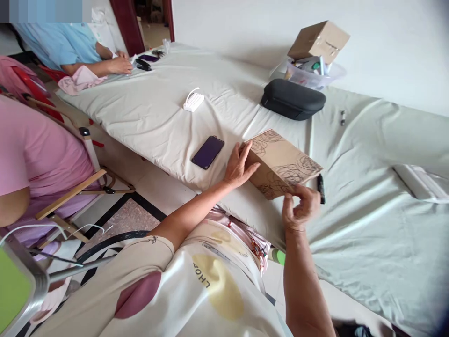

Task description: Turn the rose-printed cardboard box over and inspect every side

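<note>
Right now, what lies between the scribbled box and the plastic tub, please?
The black case lies between the box and tub, shown in the head view.

Scribbled cardboard box (pixel 283 154) on pale cloth (pixel 354 238)

The box is brown and oblong, dark looping scribbles marking its top and near side. It sits slantwise near the cloth's front edge, broad face up.

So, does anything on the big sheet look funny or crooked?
Yes: the plain cardboard box at the back sits tilted on the plastic basket, not flat. Also, the box by the left hand has messy, loopy dark scribbles. Nothing looks spilled.
</note>
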Demonstrator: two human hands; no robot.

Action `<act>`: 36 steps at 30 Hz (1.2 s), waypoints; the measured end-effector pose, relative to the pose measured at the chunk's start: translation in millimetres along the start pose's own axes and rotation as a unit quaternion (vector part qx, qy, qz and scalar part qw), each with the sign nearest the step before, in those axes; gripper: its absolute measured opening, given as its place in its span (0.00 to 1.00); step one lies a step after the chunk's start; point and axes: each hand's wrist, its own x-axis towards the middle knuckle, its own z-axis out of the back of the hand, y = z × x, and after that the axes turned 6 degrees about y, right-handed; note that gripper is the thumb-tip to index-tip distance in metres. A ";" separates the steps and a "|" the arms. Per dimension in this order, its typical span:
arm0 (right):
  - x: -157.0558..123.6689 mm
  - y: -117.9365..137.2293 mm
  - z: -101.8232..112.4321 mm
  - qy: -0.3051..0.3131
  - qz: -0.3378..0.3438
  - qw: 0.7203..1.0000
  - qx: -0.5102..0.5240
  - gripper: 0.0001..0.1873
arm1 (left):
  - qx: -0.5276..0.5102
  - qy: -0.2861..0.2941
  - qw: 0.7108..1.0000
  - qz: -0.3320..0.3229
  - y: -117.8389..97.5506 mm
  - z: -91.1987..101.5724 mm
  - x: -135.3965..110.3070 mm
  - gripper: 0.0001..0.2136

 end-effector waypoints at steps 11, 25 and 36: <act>-2.3 18.7 -12.0 0.076 0.062 0.995 0.005 0.24 | 0.047 0.089 0.979 -0.179 -7.3 -8.1 -14.2 0.37; 1.6 -19.3 4.0 0.103 -0.164 0.981 0.001 0.07 | -0.053 0.059 0.985 -0.152 20.2 -7.7 -9.2 0.31; -1.3 -12.3 6.6 0.130 -0.153 0.979 -0.041 0.09 | -0.099 0.030 0.979 -0.176 29.1 -19.7 -8.9 0.29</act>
